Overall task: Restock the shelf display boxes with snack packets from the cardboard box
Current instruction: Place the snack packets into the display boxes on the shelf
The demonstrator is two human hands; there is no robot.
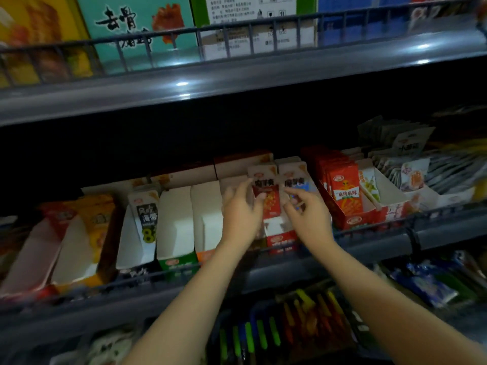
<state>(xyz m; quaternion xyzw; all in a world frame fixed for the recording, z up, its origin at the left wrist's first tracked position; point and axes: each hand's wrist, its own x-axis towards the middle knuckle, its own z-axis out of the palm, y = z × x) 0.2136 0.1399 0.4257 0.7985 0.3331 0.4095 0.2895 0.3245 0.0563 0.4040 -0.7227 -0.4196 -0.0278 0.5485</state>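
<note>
A row of display boxes stands on the middle shelf. My left hand (pixel 241 206) grips a red and white snack packet (pixel 266 192) standing in a red display box (pixel 280 237). My right hand (pixel 307 210) pinches the blue and white packet (pixel 296 181) beside it. Left of my hands stand two white display boxes (pixel 176 222) whose insides show no packets. A black and white packet (pixel 146 214) stands in the box further left. The cardboard box is not in view.
A full red display box (pixel 347 198) sits right of my hands, with more packets (pixel 413 175) beyond. A wire rail (pixel 369 227) runs along the shelf front. Cartons (pixel 137 27) fill the top shelf. Coloured packets (pixel 303 320) lie on the shelf below.
</note>
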